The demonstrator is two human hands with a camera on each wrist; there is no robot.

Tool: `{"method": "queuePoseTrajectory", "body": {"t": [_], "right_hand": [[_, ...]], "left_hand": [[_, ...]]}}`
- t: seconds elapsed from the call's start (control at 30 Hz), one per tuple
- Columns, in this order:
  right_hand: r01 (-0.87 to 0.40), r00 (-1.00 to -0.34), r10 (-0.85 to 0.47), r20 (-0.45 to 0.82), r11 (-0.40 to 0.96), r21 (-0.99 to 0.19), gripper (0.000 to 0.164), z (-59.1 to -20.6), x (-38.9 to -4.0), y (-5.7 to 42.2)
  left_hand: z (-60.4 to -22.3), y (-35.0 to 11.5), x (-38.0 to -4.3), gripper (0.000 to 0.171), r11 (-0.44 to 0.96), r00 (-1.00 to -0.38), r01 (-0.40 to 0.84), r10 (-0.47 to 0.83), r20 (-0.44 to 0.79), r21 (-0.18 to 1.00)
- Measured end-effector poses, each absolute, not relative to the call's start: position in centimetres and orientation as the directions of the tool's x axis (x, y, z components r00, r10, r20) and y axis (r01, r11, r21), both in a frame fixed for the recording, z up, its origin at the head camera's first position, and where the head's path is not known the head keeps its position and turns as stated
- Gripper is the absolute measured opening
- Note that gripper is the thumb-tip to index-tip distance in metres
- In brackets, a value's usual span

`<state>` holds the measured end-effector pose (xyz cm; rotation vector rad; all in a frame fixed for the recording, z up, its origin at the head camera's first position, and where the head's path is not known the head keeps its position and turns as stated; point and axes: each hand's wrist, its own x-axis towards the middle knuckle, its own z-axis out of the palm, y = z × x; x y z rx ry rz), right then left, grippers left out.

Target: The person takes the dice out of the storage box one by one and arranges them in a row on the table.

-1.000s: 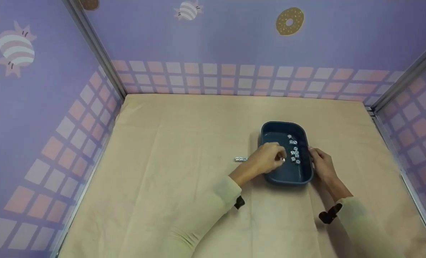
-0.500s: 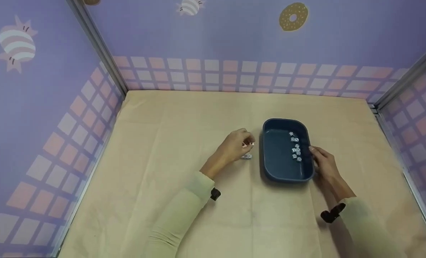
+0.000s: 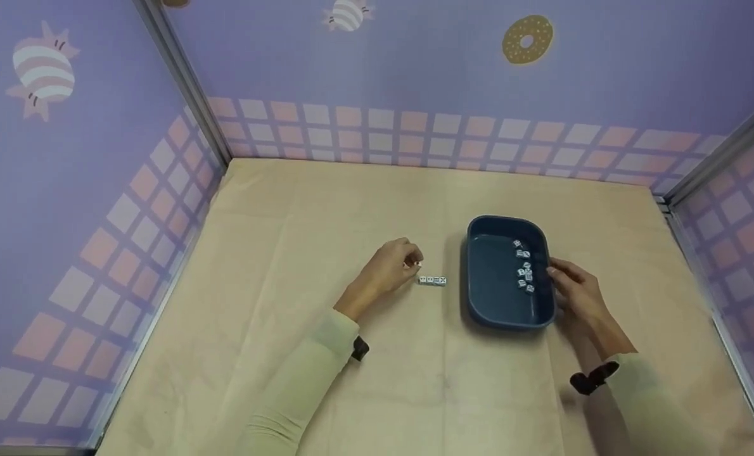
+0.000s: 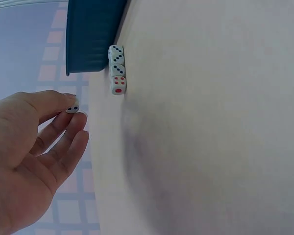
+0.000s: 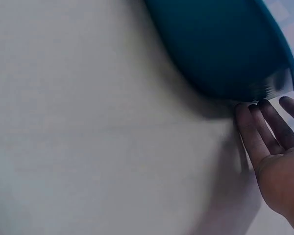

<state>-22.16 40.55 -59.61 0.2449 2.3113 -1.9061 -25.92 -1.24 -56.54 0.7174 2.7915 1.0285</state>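
My left hand (image 3: 389, 266) pinches a white die (image 4: 73, 106) between thumb and fingertips, just above the table. A short row of white dice (image 3: 432, 280) lies right beside it. In the left wrist view, the row's near die (image 4: 118, 85) shows red and its others show dark pips. To the right stands a dark blue rectangular box (image 3: 500, 315), with several loose dice (image 3: 528, 275) along the right side of its floor. My right hand (image 3: 580, 291) rests against the box's right wall, thumb at the rim; its fingers (image 5: 279, 127) reach fairly straight to the outer wall.
A beige cloth (image 3: 326, 215) covers the table. Purple walls (image 3: 402, 69) with pink and white squares enclose its back and sides, with metal posts (image 3: 187, 82) at the corners. Dark wrist devices (image 3: 360, 348) sit at both sleeves.
My left hand has moved left from above the box to the left end of the dice row, still pinching a die. The right hand stays at the box's side.
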Motion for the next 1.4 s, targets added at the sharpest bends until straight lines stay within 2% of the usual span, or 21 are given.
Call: {"method": "queuePoseTrajectory", "body": {"t": [0.23,0.37,0.53,0.7,0.9,1.4], "right_hand": [[0.205,-0.979,0.03,-0.203,0.089,-0.975,0.055,-59.4,-22.8,40.7],[0.215,-0.976,-0.001,-0.217,0.131,-0.968,0.054,-59.4,-22.7,40.7],[0.277,-0.959,-0.012,-0.284,0.189,-0.942,0.057,-58.1,-22.1,40.2],[0.328,-0.943,-0.006,-0.332,0.144,-0.934,0.066,-58.7,-22.2,40.3],[0.337,-0.941,0.014,-0.339,0.167,-0.927,0.075,-59.9,-22.3,40.4],[0.298,-0.954,0.049,-0.294,0.091,-0.95,0.068,-61.3,-22.5,39.9]], "left_hand": [[-56.9,-1.8,-25.6,0.016,0.704,-0.891,0.389,0.452,0.049,0.594],[-57.0,-2.0,-25.2,0.016,0.729,-0.885,0.395,0.466,0.017,0.559],[-57.3,-1.8,-25.3,0.012,0.726,-0.872,0.41,0.49,0.002,0.552],[-58.0,-1.6,-25.4,0.01,0.73,-0.869,0.398,0.494,-0.025,0.556],[-58.7,-1.5,-25.6,0.01,0.736,-0.881,0.352,0.469,-0.06,0.579],[-59.9,-1.8,-25.8,0.014,0.646,-0.88,0.302,0.472,-0.056,0.702]]}}
